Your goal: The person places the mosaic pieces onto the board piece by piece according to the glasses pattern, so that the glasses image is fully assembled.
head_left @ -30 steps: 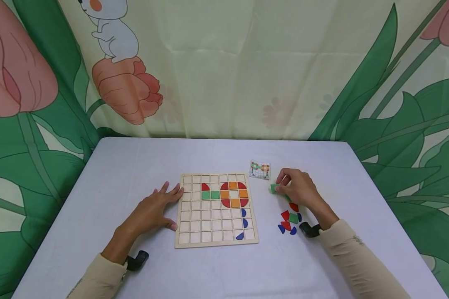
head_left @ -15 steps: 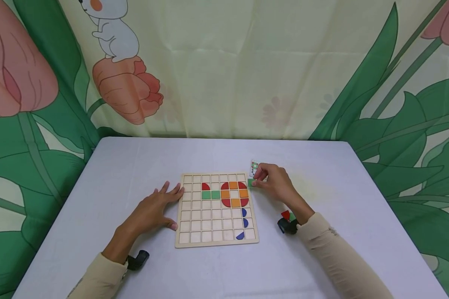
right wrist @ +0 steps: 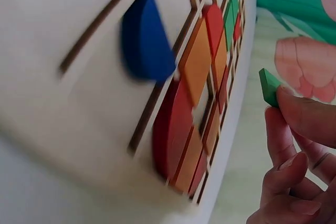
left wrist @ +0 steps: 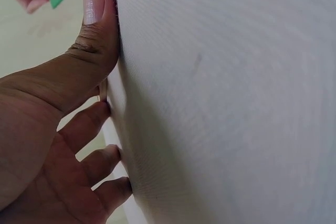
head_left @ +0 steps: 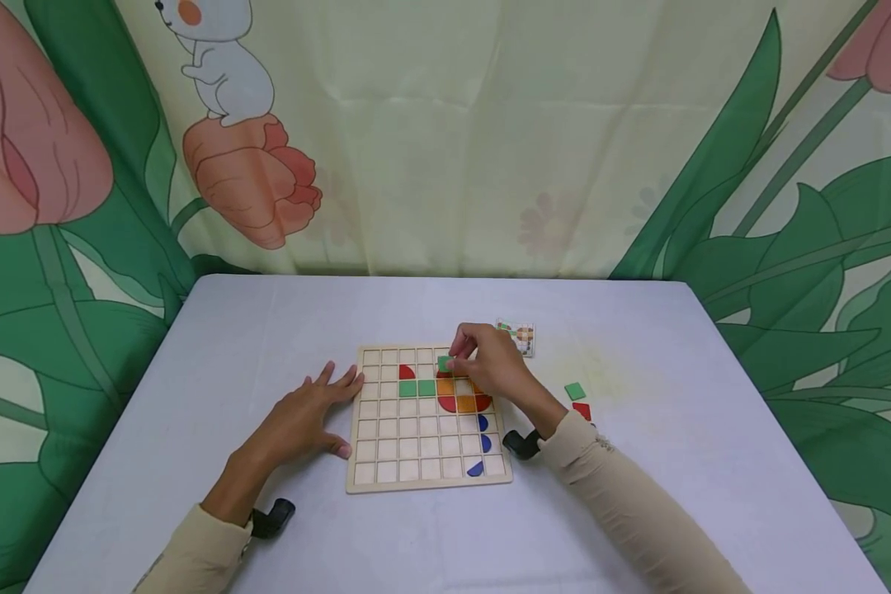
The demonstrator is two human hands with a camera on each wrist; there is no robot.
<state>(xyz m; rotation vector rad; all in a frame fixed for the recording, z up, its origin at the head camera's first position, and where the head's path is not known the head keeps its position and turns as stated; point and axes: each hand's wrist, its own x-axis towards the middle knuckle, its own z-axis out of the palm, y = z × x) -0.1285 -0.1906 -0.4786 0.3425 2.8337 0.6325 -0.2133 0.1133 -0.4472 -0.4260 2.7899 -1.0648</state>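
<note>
A pale wooden grid board (head_left: 408, 450) lies on the table, bearing red, orange, green and blue flat pieces in some cells. My left hand (head_left: 297, 421) rests at its left edge, thumb and fingertips touching the rim with the fingers spread. Above the board's upper part, my right hand (head_left: 490, 359) pinches a green square tile (right wrist: 269, 87) between thumb and finger. In the head view that hand covers part of the red and orange ring. Two green squares (head_left: 417, 388) and a red quarter-round piece (head_left: 407, 372) sit left of the ring. Several blue half-rounds (head_left: 483, 423) run down the right side.
A small printed pattern card (head_left: 525, 337) lies beyond the board's upper right corner, partly behind the right hand. Right of the board are a loose green tile (head_left: 575, 391) and a red piece (head_left: 582, 410); the right forearm hides others. A patterned curtain (head_left: 445, 165) hangs behind the table.
My right hand has picked the green tile from the loose pieces and carried it left, past the card, to above the board. The left hand has stayed in place.
</note>
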